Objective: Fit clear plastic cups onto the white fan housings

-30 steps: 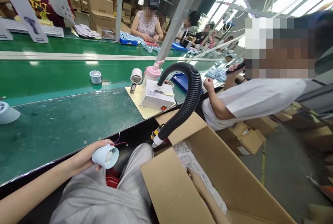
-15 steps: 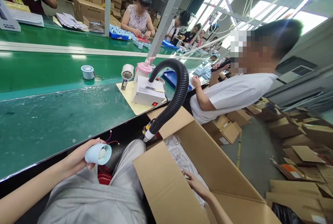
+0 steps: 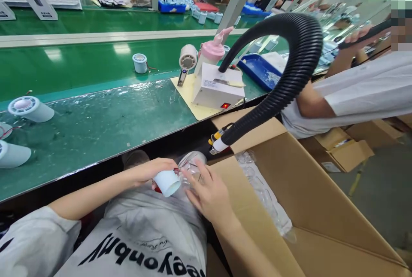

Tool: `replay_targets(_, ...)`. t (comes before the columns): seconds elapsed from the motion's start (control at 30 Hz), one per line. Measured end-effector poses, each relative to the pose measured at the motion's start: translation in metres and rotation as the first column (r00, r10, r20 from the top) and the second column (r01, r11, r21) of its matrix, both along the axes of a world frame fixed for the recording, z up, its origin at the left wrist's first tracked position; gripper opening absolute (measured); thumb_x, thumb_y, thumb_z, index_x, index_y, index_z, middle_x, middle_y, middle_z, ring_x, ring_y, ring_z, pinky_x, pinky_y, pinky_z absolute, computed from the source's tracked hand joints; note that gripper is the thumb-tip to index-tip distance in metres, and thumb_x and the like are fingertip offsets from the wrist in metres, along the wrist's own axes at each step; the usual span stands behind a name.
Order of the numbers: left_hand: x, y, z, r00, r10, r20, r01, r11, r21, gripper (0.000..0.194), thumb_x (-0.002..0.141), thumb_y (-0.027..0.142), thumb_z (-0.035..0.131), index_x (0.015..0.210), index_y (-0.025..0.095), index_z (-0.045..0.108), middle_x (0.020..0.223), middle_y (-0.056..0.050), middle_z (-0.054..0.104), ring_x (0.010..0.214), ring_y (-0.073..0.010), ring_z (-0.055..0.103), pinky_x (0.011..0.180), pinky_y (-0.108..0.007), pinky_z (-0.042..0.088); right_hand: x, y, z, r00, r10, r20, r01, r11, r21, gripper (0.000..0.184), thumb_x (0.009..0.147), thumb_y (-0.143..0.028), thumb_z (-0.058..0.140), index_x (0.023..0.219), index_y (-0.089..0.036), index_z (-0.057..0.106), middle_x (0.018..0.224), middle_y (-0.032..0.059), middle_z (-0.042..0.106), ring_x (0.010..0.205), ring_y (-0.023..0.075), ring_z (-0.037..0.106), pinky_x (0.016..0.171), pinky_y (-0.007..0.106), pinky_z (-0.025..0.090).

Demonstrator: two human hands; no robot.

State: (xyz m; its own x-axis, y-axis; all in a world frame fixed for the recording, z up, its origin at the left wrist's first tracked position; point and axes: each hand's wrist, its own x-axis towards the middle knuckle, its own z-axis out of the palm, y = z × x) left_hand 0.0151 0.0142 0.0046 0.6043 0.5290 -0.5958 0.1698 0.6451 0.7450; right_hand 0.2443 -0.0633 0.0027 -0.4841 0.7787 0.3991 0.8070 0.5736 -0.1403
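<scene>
My left hand [image 3: 154, 169] is closed around a light blue fan housing [image 3: 167, 183], a short tube tilted with its open end toward the lower right. Thin dark and red wires come out beside its far edge. Just right of it, my right hand [image 3: 209, 187] has its fingers curled about a clear plastic piece [image 3: 190, 163], whose exact shape is hard to make out. Both hands are above my lap. To the right, an open cardboard box [image 3: 322, 208] holds several clear plastic parts [image 3: 262, 191].
Blue housings [image 3: 32, 108] lie at the green bench's left. A white device [image 3: 219, 86] with a black corrugated hose [image 3: 302, 49] arching over the box stands beside a pink-topped bottle [image 3: 212, 49] and handheld fan [image 3: 187, 58]. A co-worker's arm [image 3: 313, 101] is at right.
My right hand has come out of the cardboard box with a clear plastic piece and moved left, close to the fan housing. The housing is now tilted downward. The view has dipped.
</scene>
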Motion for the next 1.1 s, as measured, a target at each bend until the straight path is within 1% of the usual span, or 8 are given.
replay_targets(0.1, -0.007, -0.003, 0.004, 0.993, -0.085, -0.086, 0.106, 0.951, 0.292, 0.028, 0.083, 0.043, 0.070, 0.092, 0.016, 0.073, 0.076, 0.000, 0.062, 0.064, -0.0130, 0.057, 0.051, -0.021, 0.045, -0.017, 0.015, -0.003, 1.000, -0.015, -0.004, 0.014, 0.992, -0.124, 0.035, 0.088, -0.011, 0.073, 0.121, -0.021, 0.076, 0.142, 0.0219, 0.065, 0.109, 0.0398, 0.069, 0.073, 0.049, 0.064)
replay_targets(0.23, -0.017, -0.009, 0.005, 0.988, 0.005, -0.157, 0.113, 0.676, 0.728, 0.017, 0.089, 0.033, 0.070, 0.096, 0.019, 0.077, 0.099, -0.006, 0.068, 0.091, -0.0189, 0.064, 0.084, -0.030, 0.051, -0.016, 0.027, -0.010, 0.950, 0.045, -0.309, -0.190, 0.869, -0.458, 0.012, 0.082, -0.016, 0.084, 0.085, -0.022, 0.073, 0.129, 0.0142, 0.067, 0.114, 0.0324, 0.069, 0.086, 0.045, 0.064)
replay_targets(0.53, -0.022, -0.014, -0.011, 0.993, 0.053, -0.107, 0.056, 0.585, 0.809, 0.064, 0.063, 0.054, 0.096, 0.118, 0.026, 0.080, 0.127, -0.012, 0.061, 0.120, -0.0303, 0.061, 0.105, -0.048, 0.053, -0.016, 0.027, 0.004, 0.582, -0.369, -0.725, -0.276, 0.749, -0.603, 0.036, 0.092, -0.041, 0.075, 0.062, -0.022, 0.070, 0.099, 0.0098, 0.076, 0.092, 0.0259, 0.074, 0.079, 0.039, 0.059)
replay_targets(0.63, -0.020, -0.015, -0.006, 0.998, -0.029, -0.062, 0.066, 0.632, 0.772, 0.065, 0.069, 0.045, 0.095, 0.128, 0.027, 0.075, 0.142, -0.014, 0.061, 0.131, -0.0334, 0.059, 0.111, -0.050, 0.052, -0.011, 0.029, 0.003, 0.486, -0.446, -0.752, -0.311, 0.716, -0.626, 0.042, 0.087, -0.049, 0.082, 0.057, -0.023, 0.070, 0.097, 0.0098, 0.080, 0.096, 0.0289, 0.077, 0.087, 0.044, 0.062)
replay_targets(0.73, -0.018, -0.019, 0.000, 0.999, -0.034, 0.006, 0.023, 0.786, 0.617, 0.067, 0.074, 0.037, 0.090, 0.136, 0.024, 0.070, 0.133, -0.014, 0.069, 0.116, -0.0296, 0.068, 0.096, -0.041, 0.060, -0.007, 0.028, 0.000, 0.439, -0.432, -0.788, -0.372, 0.711, -0.597, 0.042, 0.086, -0.060, 0.081, 0.063, -0.024, 0.075, 0.109, 0.0105, 0.082, 0.106, 0.0322, 0.077, 0.095, 0.051, 0.062)
replay_targets(0.87, -0.019, -0.024, 0.003, 0.993, 0.050, 0.109, -0.085, 0.935, 0.345, 0.075, 0.073, 0.036, 0.090, 0.142, 0.021, 0.063, 0.119, -0.013, 0.074, 0.097, -0.0238, 0.072, 0.082, -0.034, 0.061, -0.002, 0.019, -0.002, 0.655, -0.173, -0.735, -0.349, 0.795, -0.497, 0.026, 0.084, -0.045, 0.088, 0.104, -0.030, 0.083, 0.134, 0.0096, 0.075, 0.124, 0.0332, 0.072, 0.108, 0.054, 0.058)
replay_targets(0.97, -0.020, -0.025, 0.004, 0.991, 0.042, 0.128, -0.077, 0.956, 0.283, 0.078, 0.074, 0.041, 0.090, 0.144, 0.021, 0.061, 0.114, -0.012, 0.074, 0.086, -0.0196, 0.071, 0.074, -0.029, 0.058, 0.002, 0.010, -0.001, 0.771, -0.036, -0.635, -0.297, 0.863, -0.409, 0.028, 0.091, -0.029, 0.080, 0.120, -0.029, 0.078, 0.138, 0.0102, 0.073, 0.128, 0.0308, 0.070, 0.110, 0.049, 0.059)
replay_targets(1.1, -0.022, -0.024, 0.010, 0.995, -0.047, 0.085, 0.010, 0.920, 0.391, 0.083, 0.071, 0.043, 0.092, 0.146, 0.024, 0.062, 0.126, -0.013, 0.073, 0.088, -0.0201, 0.071, 0.074, -0.028, 0.056, 0.006, 0.004, 0.001, 0.775, -0.013, -0.632, -0.311, 0.862, -0.399, 0.036, 0.093, -0.026, 0.078, 0.127, -0.026, 0.070, 0.137, 0.0116, 0.073, 0.131, 0.0311, 0.068, 0.110, 0.046, 0.058)
